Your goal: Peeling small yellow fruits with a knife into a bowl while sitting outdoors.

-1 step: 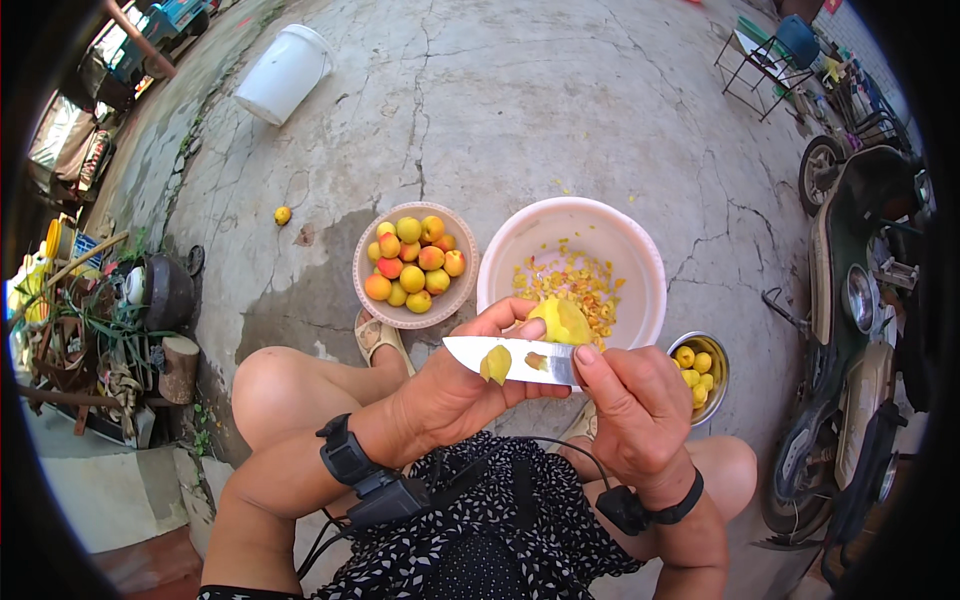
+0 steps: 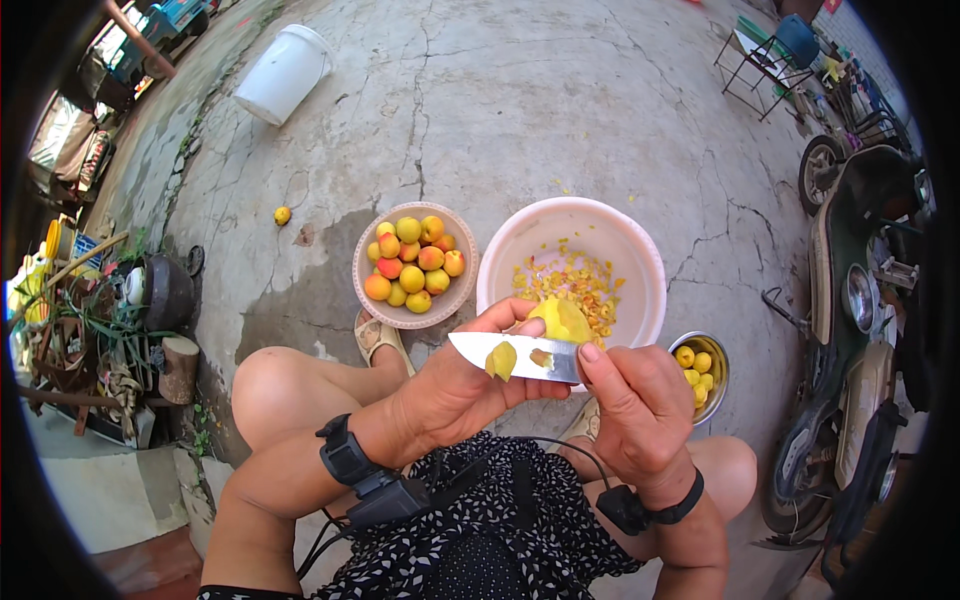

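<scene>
My left hand [image 2: 465, 385] holds a peeled yellow fruit [image 2: 562, 320] between fingers and thumb, over the near rim of a pale pink basin [image 2: 640, 250] that has small cut yellow pieces in it. My right hand [image 2: 640, 400] grips a knife [image 2: 530, 358], its blade lying flat under the fruit and pointing left. A yellow slice [image 2: 500, 360] clings to the blade. To the left, a round bowl [image 2: 362, 285] is full of whole orange and yellow fruit. By my right hand, a small metal bowl [image 2: 722, 378] contains several peeled yellow fruits.
I squat on cracked concrete, my sandal [image 2: 375, 338] by the fruit bowl. A white bucket [image 2: 285, 72] lies far left and a stray fruit [image 2: 283, 215] sits on the ground. A scooter [image 2: 860, 330] stands close on the right, clutter and pots [image 2: 150, 300] on the left.
</scene>
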Tool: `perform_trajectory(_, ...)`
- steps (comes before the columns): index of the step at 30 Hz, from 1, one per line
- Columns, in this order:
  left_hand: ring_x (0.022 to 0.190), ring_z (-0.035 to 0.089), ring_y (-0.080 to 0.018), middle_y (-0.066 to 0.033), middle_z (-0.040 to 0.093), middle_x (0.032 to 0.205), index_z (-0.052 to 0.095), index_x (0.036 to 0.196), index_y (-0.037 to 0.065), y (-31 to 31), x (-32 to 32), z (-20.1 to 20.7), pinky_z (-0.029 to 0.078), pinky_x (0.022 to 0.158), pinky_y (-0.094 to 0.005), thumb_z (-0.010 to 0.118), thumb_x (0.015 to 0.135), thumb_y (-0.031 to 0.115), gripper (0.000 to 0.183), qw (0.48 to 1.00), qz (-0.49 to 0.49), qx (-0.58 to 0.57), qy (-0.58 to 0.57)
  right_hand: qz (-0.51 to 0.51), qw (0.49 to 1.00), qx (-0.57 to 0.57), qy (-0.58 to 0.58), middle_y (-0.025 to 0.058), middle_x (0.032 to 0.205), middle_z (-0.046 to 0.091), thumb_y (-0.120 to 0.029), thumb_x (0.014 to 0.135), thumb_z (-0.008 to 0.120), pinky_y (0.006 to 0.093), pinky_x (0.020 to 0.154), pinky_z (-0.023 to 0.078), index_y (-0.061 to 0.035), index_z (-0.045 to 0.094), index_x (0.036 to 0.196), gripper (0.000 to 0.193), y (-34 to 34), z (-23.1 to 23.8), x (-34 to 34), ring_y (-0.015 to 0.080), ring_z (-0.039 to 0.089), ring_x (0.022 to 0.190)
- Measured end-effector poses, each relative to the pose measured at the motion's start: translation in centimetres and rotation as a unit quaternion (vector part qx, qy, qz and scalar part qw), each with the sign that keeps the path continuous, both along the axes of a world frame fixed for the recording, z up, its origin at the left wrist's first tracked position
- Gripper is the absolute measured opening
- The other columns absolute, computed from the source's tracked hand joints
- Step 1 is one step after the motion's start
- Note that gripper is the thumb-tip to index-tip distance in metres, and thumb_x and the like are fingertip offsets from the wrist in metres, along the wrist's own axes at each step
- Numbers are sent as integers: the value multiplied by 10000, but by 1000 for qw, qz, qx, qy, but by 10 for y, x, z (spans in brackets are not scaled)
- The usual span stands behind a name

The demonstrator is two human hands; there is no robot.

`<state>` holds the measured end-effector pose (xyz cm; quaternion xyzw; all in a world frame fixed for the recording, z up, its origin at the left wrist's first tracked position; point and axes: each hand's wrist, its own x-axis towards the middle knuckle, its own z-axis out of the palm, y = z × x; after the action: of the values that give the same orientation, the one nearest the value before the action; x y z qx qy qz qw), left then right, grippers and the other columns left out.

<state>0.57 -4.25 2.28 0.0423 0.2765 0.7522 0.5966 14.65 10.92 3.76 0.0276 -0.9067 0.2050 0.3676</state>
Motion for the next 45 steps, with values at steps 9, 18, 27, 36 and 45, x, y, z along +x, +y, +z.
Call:
perform_trajectory(9, 1117, 636, -241, -121, 585, 1285, 443, 1329, 78, -1, 2, -4, 547, 945, -406, 599, 1023, 214, 369, 999, -19, 48, -2, 3, 1000, -7, -12, 81, 887, 651, 31, 650, 687, 336, 559, 478, -19, 732, 1153, 507, 2, 4, 7, 230, 603, 670)
perform_trajectory(18, 1058, 658, -146, -68, 633, 1187, 470, 1297, 95, 0, 3, 2, 585, 877, -310, 654, 990, 205, 374, 999, 8, -50, -2, 23, 999, 34, -29, 84, 925, 641, -10, 645, 686, 338, 556, 464, -2, 719, 1167, 523, -3, 3, 8, 214, 598, 677)
perform_trajectory(27, 1079, 651, -177, -81, 618, 1205, 459, 1294, 93, 1, 7, -3, 588, 897, -366, 641, 999, 227, 371, 1000, -2, -12, -3, 5, 999, 30, -18, 81, 915, 645, 3, 636, 675, 335, 567, 471, -6, 722, 1167, 533, -4, 4, 7, 217, 601, 677)
perform_trajectory(36, 1142, 622, -239, -121, 581, 1299, 417, 1355, 83, -4, 5, -11, 532, 964, -420, 698, 960, 266, 518, 998, -13, 57, 23, -6, 1000, 6, -16, 80, 877, 638, 36, 649, 667, 343, 538, 453, -11, 722, 1161, 517, 2, -1, 8, 225, 583, 644)
perform_trajectory(45, 1155, 613, -209, -109, 583, 1286, 433, 1357, 68, -5, 4, -6, 555, 928, -382, 619, 1007, 137, 402, 999, -25, 23, 24, 3, 1000, 4, -16, 98, 868, 654, 68, 684, 677, 338, 538, 456, 2, 718, 1151, 473, 1, 2, 10, 225, 589, 646)
